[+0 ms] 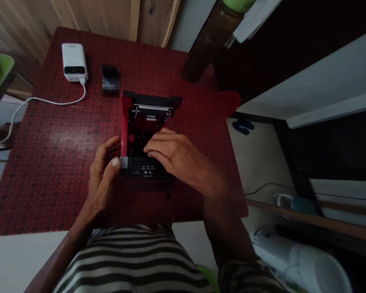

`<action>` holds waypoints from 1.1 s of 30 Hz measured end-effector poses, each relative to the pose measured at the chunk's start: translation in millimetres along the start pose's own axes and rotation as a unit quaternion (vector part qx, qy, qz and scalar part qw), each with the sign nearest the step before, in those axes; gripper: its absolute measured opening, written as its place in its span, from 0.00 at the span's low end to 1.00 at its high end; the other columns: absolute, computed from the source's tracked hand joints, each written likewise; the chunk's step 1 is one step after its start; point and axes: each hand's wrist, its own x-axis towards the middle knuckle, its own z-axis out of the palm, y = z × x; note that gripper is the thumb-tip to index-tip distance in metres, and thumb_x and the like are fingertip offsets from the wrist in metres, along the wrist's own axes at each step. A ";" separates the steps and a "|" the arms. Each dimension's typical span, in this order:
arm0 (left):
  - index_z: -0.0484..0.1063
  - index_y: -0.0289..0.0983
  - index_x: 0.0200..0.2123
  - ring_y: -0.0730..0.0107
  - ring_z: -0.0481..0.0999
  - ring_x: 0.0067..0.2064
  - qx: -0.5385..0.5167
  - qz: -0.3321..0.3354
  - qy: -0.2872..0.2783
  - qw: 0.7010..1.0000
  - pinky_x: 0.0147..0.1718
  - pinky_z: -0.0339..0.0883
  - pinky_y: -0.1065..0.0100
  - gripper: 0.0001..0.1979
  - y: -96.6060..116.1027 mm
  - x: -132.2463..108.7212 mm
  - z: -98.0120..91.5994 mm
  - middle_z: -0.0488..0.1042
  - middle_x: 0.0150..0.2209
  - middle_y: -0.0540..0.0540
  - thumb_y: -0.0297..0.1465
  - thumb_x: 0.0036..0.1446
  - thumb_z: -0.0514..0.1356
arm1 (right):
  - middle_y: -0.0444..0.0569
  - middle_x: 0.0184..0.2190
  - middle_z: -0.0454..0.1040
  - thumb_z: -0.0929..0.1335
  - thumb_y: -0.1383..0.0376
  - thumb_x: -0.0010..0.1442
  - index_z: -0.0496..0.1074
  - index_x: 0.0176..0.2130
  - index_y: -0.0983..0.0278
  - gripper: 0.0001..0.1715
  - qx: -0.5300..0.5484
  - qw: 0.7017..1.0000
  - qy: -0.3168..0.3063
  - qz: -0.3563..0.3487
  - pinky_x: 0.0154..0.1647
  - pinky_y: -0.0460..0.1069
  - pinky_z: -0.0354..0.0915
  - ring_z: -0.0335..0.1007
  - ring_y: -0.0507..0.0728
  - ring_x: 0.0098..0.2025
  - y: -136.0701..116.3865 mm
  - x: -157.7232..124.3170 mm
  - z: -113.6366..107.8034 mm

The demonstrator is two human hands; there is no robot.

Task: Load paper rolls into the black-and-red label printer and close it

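Plainly, left hand (pixel 103 173) beside, right hand (pixel 178 152) over one open printer (pixel 143 173), two slippers (pixel 240 128)

My right hand (pixel 178 152) hides any grip inside the machine (pixel 146 171); beyond the hand, leftward, pixelation masks an object (pixel 110 80).

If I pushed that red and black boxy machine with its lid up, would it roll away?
The red-and-black, boxy, plastic-looking machine would probably slide, not roll: its sides look straight. Its raised, black-edged lid might swing, since it stands open at the far side.
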 end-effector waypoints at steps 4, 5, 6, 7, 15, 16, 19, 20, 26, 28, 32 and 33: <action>0.83 0.45 0.69 0.46 0.85 0.68 0.026 0.052 0.063 0.996 0.66 0.79 0.48 0.30 15.8 39.8 0.7 0.84 0.69 0.40 0.59 0.77 0.68 | 0.51 0.40 0.85 0.70 0.73 0.84 0.86 0.43 0.66 0.16 -0.062 0.993 0.098 -0.010 0.53 0.55 0.77 0.78 0.60 0.45 -1.9 -6.0 9.8; 0.83 0.43 0.68 0.48 0.85 0.67 0.029 0.080 0.065 0.994 0.67 0.78 0.48 0.33 19.9 54.7 2.2 0.84 0.68 0.40 0.61 0.77 0.68 | 0.51 0.39 0.84 0.70 0.73 0.84 0.86 0.43 0.66 0.16 -0.083 0.988 0.128 -0.013 0.52 0.55 0.77 0.78 0.60 0.45 -3.7 -8.7 12.9; 0.83 0.40 0.69 0.49 0.84 0.67 0.035 0.098 0.062 0.993 0.70 0.75 0.47 0.35 23.9 70.2 4.3 0.84 0.68 0.39 0.62 0.77 0.67 | 0.51 0.39 0.83 0.69 0.74 0.83 0.86 0.43 0.65 0.17 -0.104 0.982 0.156 -0.017 0.50 0.54 0.77 0.77 0.60 0.44 -5.9 -11.5 16.3; 0.82 0.38 0.68 0.51 0.84 0.66 0.042 0.113 0.062 0.991 0.70 0.74 0.47 0.37 27.7 85.3 7.0 0.84 0.66 0.39 0.63 0.77 0.66 | 0.51 0.39 0.83 0.69 0.76 0.83 0.86 0.43 0.65 0.18 -0.126 0.975 0.181 -0.021 0.49 0.54 0.77 0.76 0.60 0.44 -8.4 -14.2 19.9; 0.80 0.38 0.35 0.65 0.82 0.48 -0.043 0.060 0.044 0.996 0.53 0.74 0.60 0.18 38.0 116.0 23.4 0.85 0.42 0.48 0.43 0.74 0.73 | 0.49 0.38 0.88 0.71 0.76 0.82 0.86 0.46 0.66 0.14 -0.234 0.926 0.292 -0.048 0.43 0.52 0.79 0.80 0.56 0.40 -30.4 -30.7 42.0; 0.80 0.39 0.36 0.63 0.83 0.53 -0.051 0.050 0.043 0.997 0.57 0.75 0.60 0.15 36.5 107.6 21.6 0.86 0.45 0.47 0.41 0.71 0.75 | 0.49 0.40 0.89 0.71 0.76 0.82 0.86 0.46 0.66 0.14 -0.241 0.922 0.299 -0.046 0.45 0.52 0.79 0.82 0.57 0.41 -33.2 -33.5 43.4; 0.85 0.42 0.56 0.53 0.85 0.64 -0.076 -0.018 0.031 0.996 0.66 0.77 0.53 0.20 28.1 76.0 12.2 0.88 0.58 0.44 0.41 0.65 0.78 | 0.53 0.52 0.93 0.72 0.75 0.82 0.86 0.48 0.62 0.12 -0.251 0.911 0.326 -0.028 0.56 0.53 0.81 0.87 0.59 0.55 -39.7 -42.0 48.7; 0.84 0.44 0.62 0.49 0.84 0.69 -0.078 -0.043 0.022 0.996 0.71 0.76 0.50 0.27 24.4 65.3 8.6 0.87 0.63 0.43 0.42 0.63 0.80 | 0.54 0.57 0.93 0.73 0.75 0.81 0.86 0.48 0.61 0.12 -0.249 0.910 0.331 -0.020 0.60 0.54 0.81 0.87 0.61 0.61 -40.5 -44.2 51.2; 0.80 0.47 0.72 0.37 0.80 0.76 -0.086 -0.183 -0.030 0.979 0.77 0.73 0.38 0.38 14.4 27.9 -2.0 0.82 0.73 0.39 0.51 0.64 0.80 | 0.50 0.60 0.93 0.72 0.76 0.80 0.87 0.49 0.59 0.15 -0.189 0.929 0.319 0.007 0.67 0.57 0.80 0.90 0.60 0.65 -37.0 -48.4 66.3; 0.81 0.46 0.72 0.37 0.81 0.75 -0.084 -0.185 -0.028 0.979 0.76 0.75 0.39 0.38 16.8 26.5 -1.2 0.83 0.72 0.39 0.52 0.65 0.80 | 0.50 0.59 0.94 0.72 0.76 0.81 0.87 0.49 0.59 0.15 -0.185 0.930 0.317 0.014 0.66 0.56 0.81 0.92 0.59 0.63 -37.8 -47.9 66.5; 0.82 0.46 0.72 0.39 0.83 0.73 -0.076 -0.168 -0.027 0.982 0.71 0.80 0.44 0.36 18.3 28.4 0.0 0.85 0.70 0.40 0.50 0.66 0.80 | 0.52 0.58 0.94 0.72 0.75 0.81 0.87 0.51 0.61 0.14 -0.145 0.943 0.298 0.031 0.65 0.57 0.83 0.93 0.60 0.62 -43.7 -47.1 60.2; 0.83 0.46 0.72 0.39 0.84 0.72 -0.075 -0.166 -0.028 0.983 0.69 0.82 0.45 0.36 17.3 28.8 -0.1 0.85 0.70 0.39 0.50 0.65 0.80 | 0.53 0.58 0.94 0.72 0.75 0.81 0.87 0.52 0.62 0.14 -0.132 0.947 0.290 0.037 0.66 0.58 0.84 0.93 0.61 0.62 -45.1 -47.1 58.8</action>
